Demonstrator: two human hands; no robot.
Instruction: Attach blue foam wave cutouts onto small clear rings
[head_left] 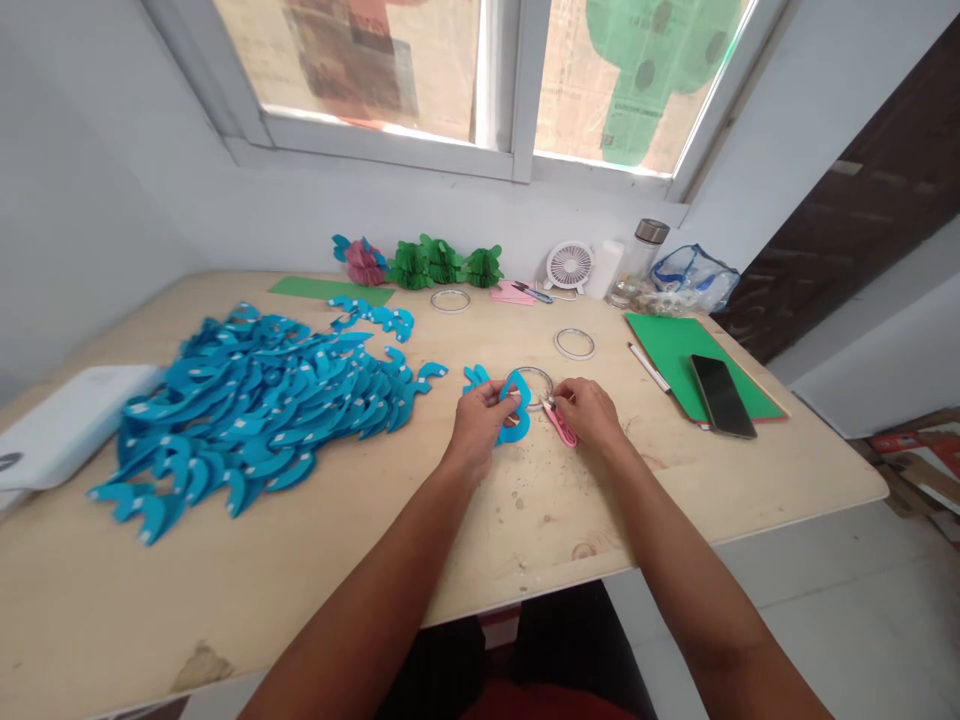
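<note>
My left hand [480,425] is closed on a blue curved paper piece [516,410] at the middle of the wooden table [375,560]. My right hand [592,412] is closed around small pink snips [560,425], whose tip touches the blue piece. A metal ring [534,375] lies just behind the blue piece, partly hidden by it. Another small blue piece [475,377] rests just left of my left hand.
A large heap of blue paper pieces [255,400] covers the left of the table, beside a white box [67,425]. Two more rings [574,343] [450,300], green sheets with a phone [721,395], a pen, a small fan [568,266], a jar and paper decorations [442,262] stand toward the wall.
</note>
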